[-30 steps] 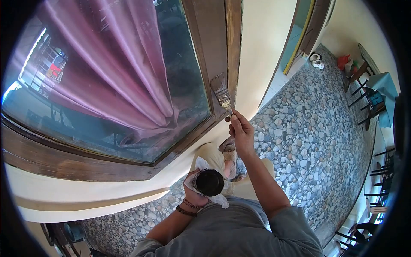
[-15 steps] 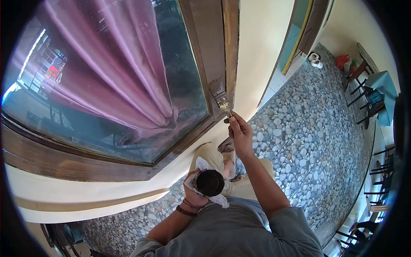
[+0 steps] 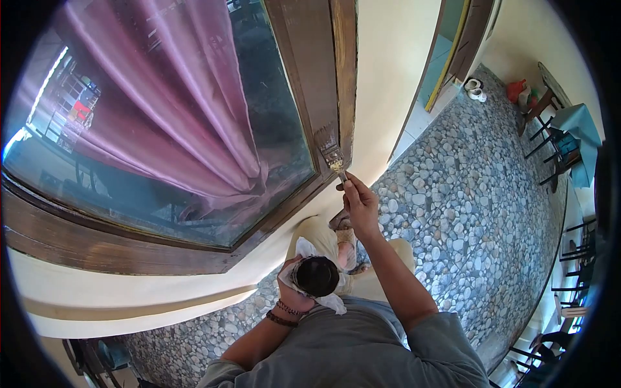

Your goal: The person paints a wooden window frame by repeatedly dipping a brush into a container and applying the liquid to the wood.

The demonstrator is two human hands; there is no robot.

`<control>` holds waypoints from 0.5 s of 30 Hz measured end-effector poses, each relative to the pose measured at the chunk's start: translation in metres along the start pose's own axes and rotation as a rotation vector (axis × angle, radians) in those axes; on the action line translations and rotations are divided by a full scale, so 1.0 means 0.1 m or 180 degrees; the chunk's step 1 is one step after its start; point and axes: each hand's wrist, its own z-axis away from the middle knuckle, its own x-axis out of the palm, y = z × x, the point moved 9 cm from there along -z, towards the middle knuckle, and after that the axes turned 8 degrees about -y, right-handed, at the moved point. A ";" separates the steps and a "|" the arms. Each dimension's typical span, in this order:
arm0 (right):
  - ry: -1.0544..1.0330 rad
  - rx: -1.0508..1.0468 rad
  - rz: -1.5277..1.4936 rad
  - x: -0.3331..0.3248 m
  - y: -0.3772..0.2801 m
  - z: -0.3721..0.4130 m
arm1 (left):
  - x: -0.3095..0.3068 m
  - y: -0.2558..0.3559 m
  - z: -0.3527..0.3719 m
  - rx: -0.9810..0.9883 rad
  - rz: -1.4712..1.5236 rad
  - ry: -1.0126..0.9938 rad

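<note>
My right hand [image 3: 361,202] is closed around the handle of a paintbrush [image 3: 332,155]. The bristles rest against the brown wooden window frame [image 3: 315,84], near its lower right corner. Dried pale paint shows on the brush's metal band. Close to my body, my left hand [image 3: 294,291] grips a round container of dark liquid [image 3: 316,276], with a white wrapping [image 3: 333,304] bunched around it. Most of the container's side is hidden by the wrapping and my fingers. Behind the glass pane hangs a pink curtain [image 3: 187,97].
Cream wall [image 3: 391,71] runs right of the frame to a doorway [image 3: 446,58]. White shoes [image 3: 475,90] and a red bag [image 3: 515,91] lie on the pebble-patterned floor [image 3: 453,194]. A table with a teal cloth [image 3: 579,126] stands at the far right, with dark chairs [image 3: 579,258] below it.
The brush and my right hand have shifted slightly downward along the window frame. My left hand and the container stay where they were.
</note>
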 end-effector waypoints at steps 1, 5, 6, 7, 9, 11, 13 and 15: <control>-0.0007 -0.0019 0.0050 0.00 0.01 0.00 | 0.01 0.01 0.00 0.0001 -0.0054 -0.0018; 0.0009 0.0008 0.0158 -0.05 0.11 0.00 | 0.12 0.01 0.01 -0.0061 -0.0264 -0.0127; 0.0010 0.0013 0.0158 -0.06 0.13 0.00 | 0.09 0.00 0.00 -0.0062 -0.0262 -0.0123; 0.0018 0.0016 0.0186 -0.07 0.15 0.01 | 0.04 0.01 -0.01 -0.0013 -0.0295 -0.0094; 0.0024 0.0023 0.0213 -0.09 0.17 0.02 | 0.05 0.02 0.01 0.0038 -0.0326 -0.0062; 0.0040 0.0109 0.0138 -0.10 0.22 0.03 | 0.16 -0.02 0.04 -0.0141 -0.0195 -0.0057; 0.0037 0.0117 0.0155 -0.12 0.24 0.03 | 0.14 -0.03 0.03 -0.0189 -0.0177 -0.0077; 0.0031 0.0125 0.0169 -0.14 0.28 0.03 | 0.13 -0.04 0.03 -0.0234 -0.0159 -0.0095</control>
